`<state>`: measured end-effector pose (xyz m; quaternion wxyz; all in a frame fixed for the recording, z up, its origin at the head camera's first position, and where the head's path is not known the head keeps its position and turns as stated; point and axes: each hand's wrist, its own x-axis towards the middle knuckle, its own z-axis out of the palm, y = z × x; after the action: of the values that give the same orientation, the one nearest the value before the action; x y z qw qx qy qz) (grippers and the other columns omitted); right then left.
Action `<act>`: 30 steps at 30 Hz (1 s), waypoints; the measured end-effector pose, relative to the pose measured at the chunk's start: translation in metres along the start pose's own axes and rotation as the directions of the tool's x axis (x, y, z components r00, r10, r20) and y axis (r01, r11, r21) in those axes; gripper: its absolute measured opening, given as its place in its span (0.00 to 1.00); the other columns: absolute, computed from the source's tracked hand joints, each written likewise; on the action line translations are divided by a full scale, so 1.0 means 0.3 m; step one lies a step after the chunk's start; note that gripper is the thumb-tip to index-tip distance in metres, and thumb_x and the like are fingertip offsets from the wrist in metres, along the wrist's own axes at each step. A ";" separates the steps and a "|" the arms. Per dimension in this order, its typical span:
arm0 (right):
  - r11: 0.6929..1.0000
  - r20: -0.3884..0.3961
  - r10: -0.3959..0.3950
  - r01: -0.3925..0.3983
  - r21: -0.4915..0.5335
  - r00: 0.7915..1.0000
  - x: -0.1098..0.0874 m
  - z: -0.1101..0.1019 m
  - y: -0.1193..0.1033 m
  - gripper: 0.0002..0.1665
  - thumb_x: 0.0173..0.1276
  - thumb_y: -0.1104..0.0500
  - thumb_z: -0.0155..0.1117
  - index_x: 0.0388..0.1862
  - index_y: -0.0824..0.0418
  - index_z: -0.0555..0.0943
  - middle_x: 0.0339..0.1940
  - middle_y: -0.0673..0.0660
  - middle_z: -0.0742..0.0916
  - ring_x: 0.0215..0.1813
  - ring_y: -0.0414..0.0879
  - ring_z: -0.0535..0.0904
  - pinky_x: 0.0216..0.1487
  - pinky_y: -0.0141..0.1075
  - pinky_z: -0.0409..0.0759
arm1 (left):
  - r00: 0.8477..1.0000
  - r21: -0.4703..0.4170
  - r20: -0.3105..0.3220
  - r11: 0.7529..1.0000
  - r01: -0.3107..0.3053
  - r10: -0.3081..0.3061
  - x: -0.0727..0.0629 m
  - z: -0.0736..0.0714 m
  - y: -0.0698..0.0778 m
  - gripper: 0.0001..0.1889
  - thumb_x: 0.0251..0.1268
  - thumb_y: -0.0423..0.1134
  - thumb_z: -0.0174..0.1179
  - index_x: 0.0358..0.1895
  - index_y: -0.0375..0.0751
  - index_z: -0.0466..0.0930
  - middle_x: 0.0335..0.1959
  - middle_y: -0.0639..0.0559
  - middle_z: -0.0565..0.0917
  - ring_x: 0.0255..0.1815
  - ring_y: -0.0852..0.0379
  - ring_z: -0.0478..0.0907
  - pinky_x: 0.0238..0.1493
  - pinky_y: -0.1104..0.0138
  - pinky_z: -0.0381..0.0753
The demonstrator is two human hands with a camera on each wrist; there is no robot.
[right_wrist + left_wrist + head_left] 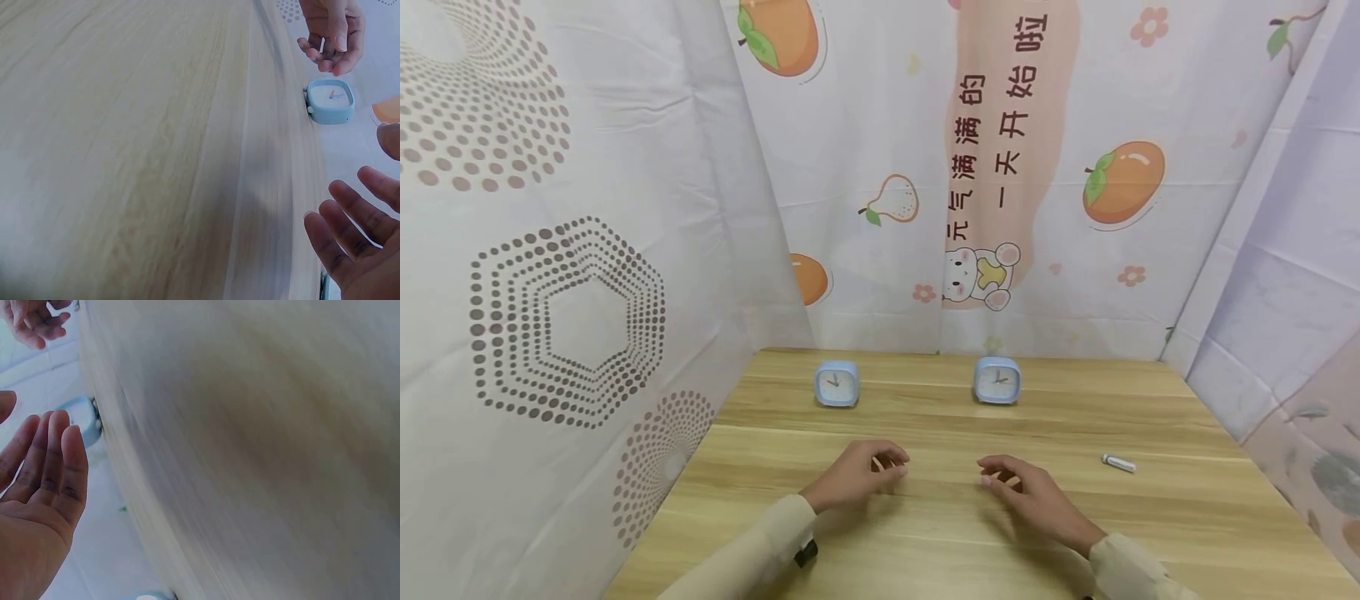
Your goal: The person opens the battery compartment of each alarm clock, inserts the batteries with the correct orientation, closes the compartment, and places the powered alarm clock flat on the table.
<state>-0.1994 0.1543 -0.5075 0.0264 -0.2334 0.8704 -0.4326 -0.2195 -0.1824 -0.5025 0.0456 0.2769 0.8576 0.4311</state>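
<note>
My left hand (859, 473) hovers over the middle of the wooden table, its fingers loosely bent and nothing in them. Opposite it, my right hand (1028, 493) is held the same way, with a gap between the two. Two light-blue alarm clocks stand upright behind the hands: the left clock (837, 384) and the right clock (997, 381). To the right of my right hand lies a small white-and-grey cylinder (1118, 462), like a battery. In the right wrist view, the left clock (330, 101) appears below the left hand (334, 34).
The wood-grain table (940, 533) runs back to a printed curtain (880, 167) with fruit and lettering. A patterned cloth (587, 317) hangs along the left side, and another pale cloth (1292, 275) along the right.
</note>
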 end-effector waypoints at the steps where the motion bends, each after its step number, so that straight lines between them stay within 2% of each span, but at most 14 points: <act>1: 1.000 0.002 -0.001 0.001 0.010 1.000 0.003 0.003 -0.003 0.26 0.80 0.45 0.58 0.64 0.61 0.80 0.56 0.55 0.86 0.52 0.45 0.80 0.49 0.36 0.82 | 1.000 -0.001 -0.006 1.000 0.014 -0.014 -0.001 -0.006 -0.005 0.14 0.77 0.48 0.61 0.53 0.43 0.86 0.42 0.65 0.85 0.43 0.64 0.80 0.45 0.68 0.81; 6: 0.998 0.015 0.017 -0.017 0.060 1.000 0.023 0.022 -0.016 0.27 0.80 0.44 0.58 0.65 0.60 0.79 0.55 0.53 0.86 0.54 0.47 0.80 0.50 0.36 0.81 | 0.996 -0.007 -0.061 0.998 0.059 -0.059 0.003 -0.047 -0.028 0.16 0.77 0.48 0.60 0.55 0.41 0.85 0.44 0.63 0.86 0.45 0.62 0.80 0.47 0.66 0.81; 13: 0.995 0.015 0.021 -0.022 0.093 1.000 0.067 0.060 -0.041 0.27 0.79 0.44 0.59 0.66 0.60 0.79 0.52 0.54 0.87 0.52 0.47 0.82 0.51 0.36 0.81 | 0.987 -0.011 -0.142 0.997 0.073 -0.074 0.013 -0.122 -0.077 0.18 0.77 0.48 0.60 0.57 0.39 0.84 0.45 0.60 0.86 0.46 0.59 0.81 0.49 0.63 0.81; 18: 0.994 -0.015 0.040 -0.038 0.105 0.999 0.124 0.095 -0.060 0.26 0.78 0.43 0.61 0.64 0.58 0.80 0.52 0.49 0.87 0.50 0.44 0.82 0.52 0.36 0.80 | 0.971 -0.061 -0.204 0.992 0.115 -0.125 0.015 -0.187 -0.119 0.19 0.78 0.48 0.60 0.58 0.38 0.83 0.46 0.56 0.86 0.46 0.56 0.81 0.45 0.63 0.83; 22: 0.990 -0.006 0.043 -0.041 0.138 0.999 0.166 0.128 -0.068 0.25 0.78 0.44 0.62 0.64 0.59 0.80 0.51 0.50 0.86 0.50 0.45 0.81 0.51 0.37 0.80 | 0.950 -0.129 -0.249 0.979 0.158 -0.186 0.009 -0.235 -0.153 0.19 0.78 0.48 0.60 0.58 0.35 0.82 0.47 0.46 0.86 0.44 0.54 0.81 0.43 0.62 0.85; 26: 0.983 0.021 0.045 -0.048 0.179 0.999 0.190 0.156 -0.069 0.27 0.78 0.45 0.61 0.65 0.61 0.79 0.51 0.53 0.86 0.49 0.48 0.80 0.46 0.37 0.83 | 0.918 -0.225 -0.305 0.956 0.188 -0.253 0.002 -0.278 -0.169 0.21 0.77 0.46 0.61 0.59 0.31 0.81 0.49 0.36 0.85 0.43 0.52 0.82 0.42 0.62 0.86; 30: 0.964 0.046 0.066 -0.076 0.257 0.997 0.208 0.172 -0.068 0.27 0.79 0.48 0.61 0.67 0.65 0.77 0.52 0.58 0.85 0.49 0.52 0.80 0.42 0.41 0.86 | 0.877 -0.278 -0.365 0.936 0.217 -0.312 0.002 -0.322 -0.169 0.20 0.76 0.46 0.62 0.57 0.33 0.83 0.45 0.39 0.85 0.42 0.51 0.82 0.42 0.63 0.85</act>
<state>-0.2344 0.0787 -0.5144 0.0881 -0.2047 0.8138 -0.5366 -0.2727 -0.2751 -0.4809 -0.0422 0.0544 0.8228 0.5641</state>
